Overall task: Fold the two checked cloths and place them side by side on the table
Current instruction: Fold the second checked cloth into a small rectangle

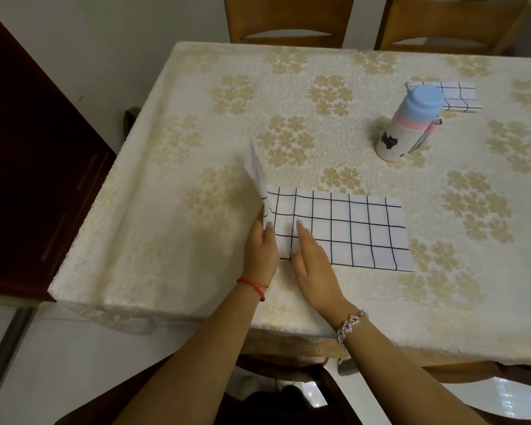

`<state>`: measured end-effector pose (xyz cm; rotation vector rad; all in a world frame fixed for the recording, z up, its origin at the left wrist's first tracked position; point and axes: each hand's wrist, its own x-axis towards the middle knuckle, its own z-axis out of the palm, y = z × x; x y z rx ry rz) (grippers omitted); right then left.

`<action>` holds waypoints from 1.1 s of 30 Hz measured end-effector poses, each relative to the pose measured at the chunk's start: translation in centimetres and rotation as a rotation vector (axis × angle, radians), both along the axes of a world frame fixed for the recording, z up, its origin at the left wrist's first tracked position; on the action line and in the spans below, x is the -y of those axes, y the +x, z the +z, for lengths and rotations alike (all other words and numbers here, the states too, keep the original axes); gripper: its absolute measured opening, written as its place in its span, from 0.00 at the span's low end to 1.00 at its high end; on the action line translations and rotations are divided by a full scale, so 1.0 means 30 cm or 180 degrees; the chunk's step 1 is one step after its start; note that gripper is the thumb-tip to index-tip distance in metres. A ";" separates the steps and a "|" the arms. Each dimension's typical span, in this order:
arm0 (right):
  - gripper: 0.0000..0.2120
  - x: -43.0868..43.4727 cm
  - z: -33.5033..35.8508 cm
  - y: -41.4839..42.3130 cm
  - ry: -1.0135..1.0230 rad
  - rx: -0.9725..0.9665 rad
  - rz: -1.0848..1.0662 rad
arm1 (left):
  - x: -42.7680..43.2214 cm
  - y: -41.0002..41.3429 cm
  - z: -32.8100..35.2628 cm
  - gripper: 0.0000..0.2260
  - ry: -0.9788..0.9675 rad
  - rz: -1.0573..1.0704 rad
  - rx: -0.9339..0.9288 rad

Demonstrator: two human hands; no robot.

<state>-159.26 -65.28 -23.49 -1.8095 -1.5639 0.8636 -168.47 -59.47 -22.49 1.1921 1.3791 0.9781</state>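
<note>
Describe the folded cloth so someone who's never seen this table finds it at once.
On the flower-patterned table, look to the far right side. Behind the pastel bottle lies a small checked cloth. Unlike the bigger cloth towards the near edge, it is folded compactly and untouched.

White, black-checked cloth point(344, 228)

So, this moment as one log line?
left hand: pinches near cloth, left end lifted | right hand: flat on it | far cloth: folded behind bottle
</note>
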 end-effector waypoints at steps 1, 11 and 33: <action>0.26 -0.006 0.030 0.011 0.0054 -0.0393 -0.0152 | 0.006 0.014 0.002 0.19 0.0086 -0.0105 -0.0055; 0.24 -0.021 0.173 0.102 0.0587 -0.1899 -0.0948 | 0.047 0.139 -0.026 0.22 0.0712 -0.0986 -0.1222; 0.16 0.048 0.011 0.295 -0.0029 -0.2228 -0.2284 | 0.084 0.102 -0.153 0.32 0.0999 -0.1808 -0.3104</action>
